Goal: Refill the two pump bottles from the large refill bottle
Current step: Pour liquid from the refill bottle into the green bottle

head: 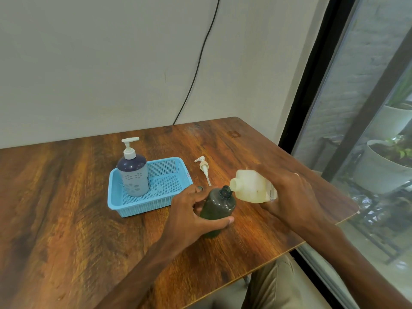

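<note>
In the head view, low and right of centre in the frame, the left hand [189,210] wraps its fingers [219,220] around the middle of a dark bottle [217,208] that stands on the desk [66,219] with its pump off and its neck open. The right hand [289,195] has its fingers clamped around the body of the pale refill bottle [249,186], tipped on its side so its open mouth sits just beside and slightly above the dark neck. Whether liquid is running cannot be told.

The loose pump [204,169] lies on the desk just behind them. To the left, a blue basket [142,208] holds the second pump bottle [133,175], upright, pump still on.

The refill bottle looks like soft, squeezable plastic, likely heavy with liquid; a grip around its broad body suits it. The dark bottle looks stiff, smooth and light, so it probably tips easily and wants holding low and firm. Spilled soap would make both slippery.
</note>
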The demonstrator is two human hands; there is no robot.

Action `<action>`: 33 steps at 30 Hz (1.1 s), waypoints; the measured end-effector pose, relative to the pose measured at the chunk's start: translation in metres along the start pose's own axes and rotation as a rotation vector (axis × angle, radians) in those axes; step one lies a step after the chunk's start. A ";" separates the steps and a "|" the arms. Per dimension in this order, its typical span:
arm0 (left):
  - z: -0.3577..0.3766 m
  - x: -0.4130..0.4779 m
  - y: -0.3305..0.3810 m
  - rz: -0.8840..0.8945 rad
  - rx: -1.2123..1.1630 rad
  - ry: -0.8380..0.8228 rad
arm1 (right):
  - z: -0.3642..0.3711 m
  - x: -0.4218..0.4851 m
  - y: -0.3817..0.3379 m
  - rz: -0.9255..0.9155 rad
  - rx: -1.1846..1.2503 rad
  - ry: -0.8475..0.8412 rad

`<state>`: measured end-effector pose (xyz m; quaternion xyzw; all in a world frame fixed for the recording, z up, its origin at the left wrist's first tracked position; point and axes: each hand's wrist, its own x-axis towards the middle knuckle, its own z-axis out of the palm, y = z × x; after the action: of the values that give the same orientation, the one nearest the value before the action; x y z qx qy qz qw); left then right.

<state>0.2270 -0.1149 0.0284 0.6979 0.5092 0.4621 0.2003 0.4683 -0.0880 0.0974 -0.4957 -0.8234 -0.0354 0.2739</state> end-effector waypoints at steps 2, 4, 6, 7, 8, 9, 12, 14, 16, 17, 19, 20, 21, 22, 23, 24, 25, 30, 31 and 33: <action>0.001 0.000 -0.001 -0.007 -0.009 -0.002 | 0.000 0.000 0.000 0.003 -0.016 -0.001; 0.002 0.000 -0.001 -0.012 -0.005 0.000 | 0.000 0.000 0.000 0.012 -0.031 -0.004; 0.002 0.000 -0.001 -0.011 -0.002 -0.003 | 0.000 0.000 0.001 0.014 -0.036 -0.005; 0.003 0.001 -0.002 -0.007 -0.002 -0.003 | 0.000 0.001 0.002 0.011 -0.040 -0.008; 0.003 0.000 -0.002 -0.003 -0.003 -0.002 | 0.000 0.001 0.002 0.007 -0.046 -0.014; 0.003 0.000 -0.003 0.002 -0.004 0.002 | 0.000 0.001 0.002 0.004 -0.051 -0.019; 0.004 0.000 -0.002 0.009 -0.003 0.011 | 0.000 0.000 0.002 -0.006 -0.052 -0.010; 0.004 0.000 -0.001 0.003 -0.010 0.011 | 0.000 0.000 0.001 -0.008 -0.045 -0.004; 0.004 -0.001 -0.001 0.010 -0.017 0.012 | 0.000 0.001 0.001 -0.009 -0.042 -0.004; 0.004 -0.001 -0.002 0.016 -0.017 0.010 | 0.000 0.001 0.000 -0.009 -0.043 -0.004; 0.005 -0.001 -0.002 0.015 -0.013 0.007 | 0.000 0.001 0.000 -0.008 -0.048 -0.006; 0.005 -0.001 -0.002 0.012 -0.011 0.009 | 0.000 0.001 0.000 -0.008 -0.051 -0.010; 0.005 -0.001 -0.003 0.011 -0.010 0.012 | 0.000 0.001 0.000 -0.006 -0.051 -0.015; 0.006 -0.001 -0.004 0.010 -0.011 0.015 | -0.001 0.001 0.000 -0.005 -0.050 -0.019; 0.006 -0.001 -0.004 0.009 -0.012 0.015 | -0.001 0.001 -0.001 -0.005 -0.051 -0.019; 0.006 -0.001 -0.004 0.009 -0.013 0.014 | -0.001 0.001 -0.001 -0.008 -0.055 -0.015; 0.006 -0.001 -0.004 0.009 -0.014 0.012 | -0.001 0.001 -0.001 -0.010 -0.060 -0.010; 0.007 -0.001 -0.005 0.020 -0.014 0.015 | -0.001 0.001 -0.001 -0.020 -0.064 -0.007; 0.007 0.000 -0.005 0.017 -0.016 0.016 | -0.001 0.001 -0.001 -0.021 -0.064 -0.007; 0.008 -0.001 -0.006 0.008 -0.022 0.013 | -0.001 0.002 -0.001 -0.016 -0.059 -0.009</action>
<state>0.2308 -0.1116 0.0196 0.6948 0.5025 0.4729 0.2029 0.4674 -0.0874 0.0998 -0.4973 -0.8270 -0.0597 0.2553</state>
